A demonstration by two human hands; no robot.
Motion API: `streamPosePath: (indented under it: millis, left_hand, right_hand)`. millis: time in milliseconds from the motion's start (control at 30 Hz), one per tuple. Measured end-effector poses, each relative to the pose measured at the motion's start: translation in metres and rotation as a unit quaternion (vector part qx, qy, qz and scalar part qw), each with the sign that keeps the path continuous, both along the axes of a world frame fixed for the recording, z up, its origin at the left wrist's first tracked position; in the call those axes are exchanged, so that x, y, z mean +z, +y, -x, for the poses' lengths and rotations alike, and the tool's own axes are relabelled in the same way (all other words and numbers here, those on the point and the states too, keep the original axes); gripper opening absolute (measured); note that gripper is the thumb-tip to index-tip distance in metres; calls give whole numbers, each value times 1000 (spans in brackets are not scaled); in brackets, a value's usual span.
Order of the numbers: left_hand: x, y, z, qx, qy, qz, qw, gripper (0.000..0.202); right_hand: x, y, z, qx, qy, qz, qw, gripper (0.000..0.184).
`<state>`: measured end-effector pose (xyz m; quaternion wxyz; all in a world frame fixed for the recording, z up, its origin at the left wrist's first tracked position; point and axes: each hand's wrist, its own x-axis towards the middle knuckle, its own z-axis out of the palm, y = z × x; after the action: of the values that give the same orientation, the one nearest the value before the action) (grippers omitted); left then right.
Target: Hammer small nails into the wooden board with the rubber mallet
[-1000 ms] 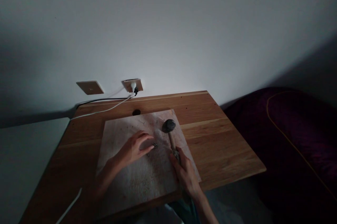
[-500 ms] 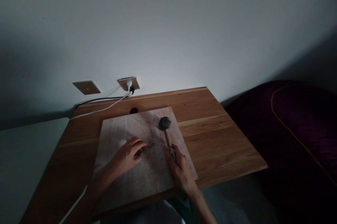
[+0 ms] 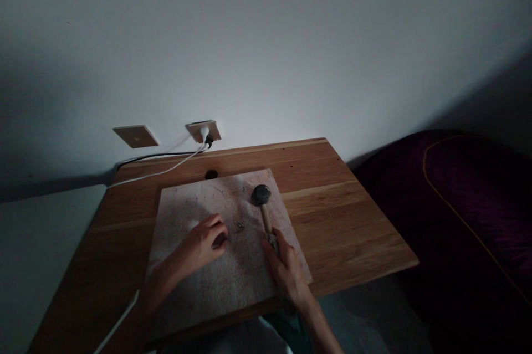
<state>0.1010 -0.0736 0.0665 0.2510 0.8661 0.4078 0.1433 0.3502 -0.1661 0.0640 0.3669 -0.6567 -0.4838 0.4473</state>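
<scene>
A pale wooden board (image 3: 195, 204) lies flat on a brown wooden table (image 3: 344, 221). My right hand (image 3: 286, 271) is wrapped round the handle of a hammer (image 3: 261, 203), whose dark head rests on the board's far right part. My left hand (image 3: 201, 244) lies on the board with its fingers curled in; whether anything is in them is hidden. A few small nails (image 3: 239, 226) lie on the board just right of those fingertips, apart from them.
A wall socket (image 3: 203, 131) with a white plug and a black one sits behind the table, and their cables (image 3: 162, 170) run left along the table's back edge. A blank plate (image 3: 136, 136) is beside it. A dark purple cushion (image 3: 465, 215) fills the right. A white cable (image 3: 116, 326) crosses the near left corner.
My left hand has drawn back from the small nails and its fingers have curled in. The right hand and hammer have kept their place on the board.
</scene>
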Motion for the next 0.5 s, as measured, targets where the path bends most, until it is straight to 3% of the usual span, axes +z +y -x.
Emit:
streamPosePath:
  millis: [200,500]
  left_hand:
    - [-3,4,18,9,-25,1,1000,17]
    - [-8,2,69,68,-15,-7,998,18]
  right_hand:
    - [1,-1,3,1,-11,20,1000,61]
    - [2,-2,7,-29,-45,24,998,68]
